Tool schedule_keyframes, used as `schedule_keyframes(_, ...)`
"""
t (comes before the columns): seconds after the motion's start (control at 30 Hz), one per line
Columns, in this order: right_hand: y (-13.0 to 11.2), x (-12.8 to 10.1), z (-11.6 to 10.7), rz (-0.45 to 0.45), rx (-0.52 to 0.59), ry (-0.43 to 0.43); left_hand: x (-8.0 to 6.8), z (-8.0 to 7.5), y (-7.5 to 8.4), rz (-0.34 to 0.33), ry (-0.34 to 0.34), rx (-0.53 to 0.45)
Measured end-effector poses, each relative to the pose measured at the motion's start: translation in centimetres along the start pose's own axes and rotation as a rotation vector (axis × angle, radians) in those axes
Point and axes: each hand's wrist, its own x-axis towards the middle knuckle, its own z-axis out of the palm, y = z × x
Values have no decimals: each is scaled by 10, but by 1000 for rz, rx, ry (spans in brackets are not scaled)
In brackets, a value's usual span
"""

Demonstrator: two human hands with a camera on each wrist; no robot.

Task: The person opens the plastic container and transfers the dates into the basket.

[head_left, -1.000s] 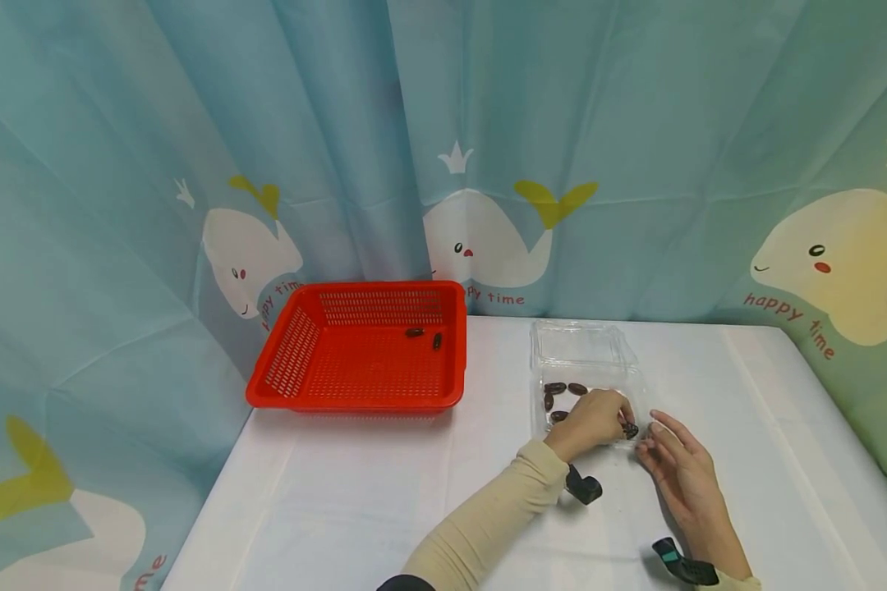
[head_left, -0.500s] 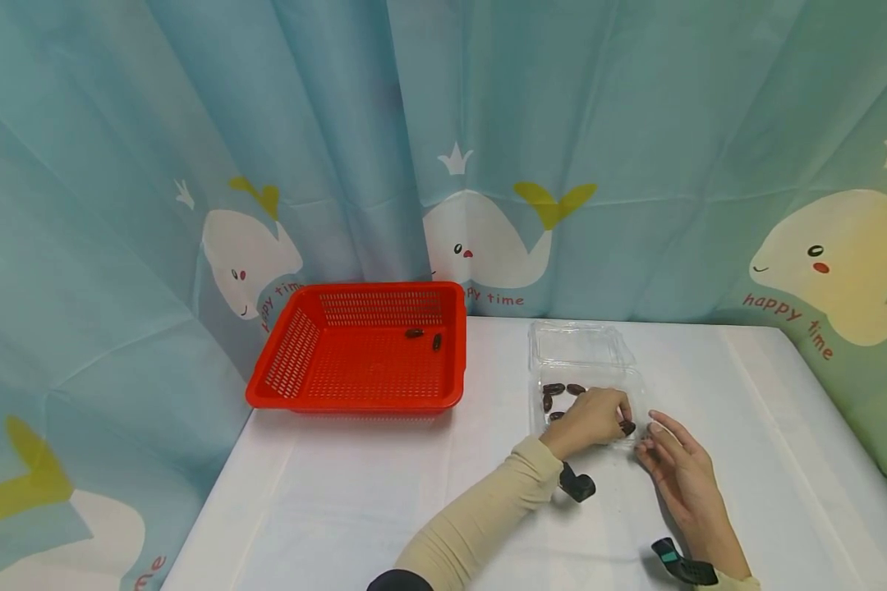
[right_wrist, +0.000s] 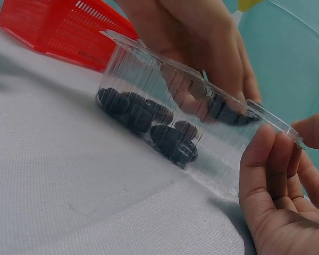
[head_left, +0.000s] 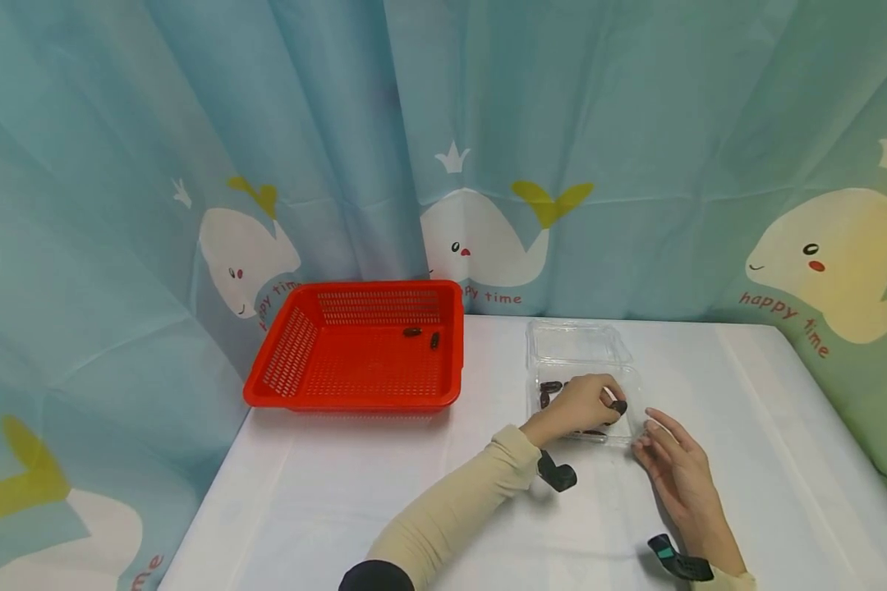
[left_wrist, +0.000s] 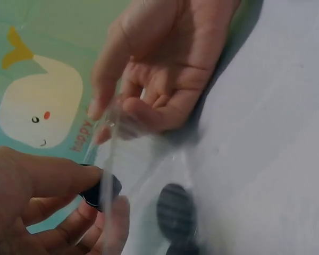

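Observation:
My left hand (head_left: 580,402) reaches over the clear plastic box (right_wrist: 149,56) and pinches a dark oval fruit like a date (left_wrist: 115,186) between thumb and fingers. In the right wrist view this piece is up near the rim, above the others. Several more dark fruits (right_wrist: 173,143) lie on the box floor, some hidden behind my left hand in the head view. My right hand (head_left: 680,472) grips the box's near right corner, fingers (right_wrist: 257,154) along the outer wall and thumb by the rim. The hinged lid (head_left: 576,341) is folded back behind the box.
A red plastic basket (head_left: 377,404) stands at the back left of the white table (head_left: 340,492), with two dark fruits (head_left: 412,332) inside. Behind the table hangs a blue-green curtain (head_left: 636,164) printed with whales.
My left hand has raised the pinched fruit from the box's near right corner and shifted it slightly back and left. My right hand stays at the box corner.

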Motion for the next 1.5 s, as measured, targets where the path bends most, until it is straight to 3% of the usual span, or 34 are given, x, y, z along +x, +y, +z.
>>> schedule_keyframes(0.3,-3,0,1,19,3,23,-11,-31,-2,-46,-47,-243)
schedule_keyframes(0.57,-2,-1,2,18,17,8,-26,-59,-3,-99,-144,-643)
schedule_keyframes(0.9,-4,-1,-1,18,24,4,-31,-102,-8,-173,-163,-694)
schedule_keyframes(1.3,-3,-2,-1,31,17,8,-38,-156,-37,-224,-131,-773)
schedule_keyframes(1.5,-3,-1,-1,24,17,3,-43,-188,-54,-280,-67,-799)
